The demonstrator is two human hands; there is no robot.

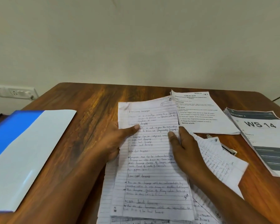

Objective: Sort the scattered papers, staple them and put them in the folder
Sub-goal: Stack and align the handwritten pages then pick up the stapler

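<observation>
On a brown wooden table [94, 110] both hands hold a lined sheet with handwriting [152, 159], marked 1 in its top corner. The left hand [115, 143] grips its left edge, with the thumb on top of the page. The right hand [184, 147] grips the right edge in the same way. More handwritten sheets [220, 160] lie under and to the right of it, partly overlapping. A blue and white folder [23, 152] lies closed at the left. Behind the sheet there is a printed instruction page [200, 113], and at the right a stack of printed pages with "WS 14" [265, 135]. A small metal object [228, 149], maybe a stapler, shows partly from under the sheets.
</observation>
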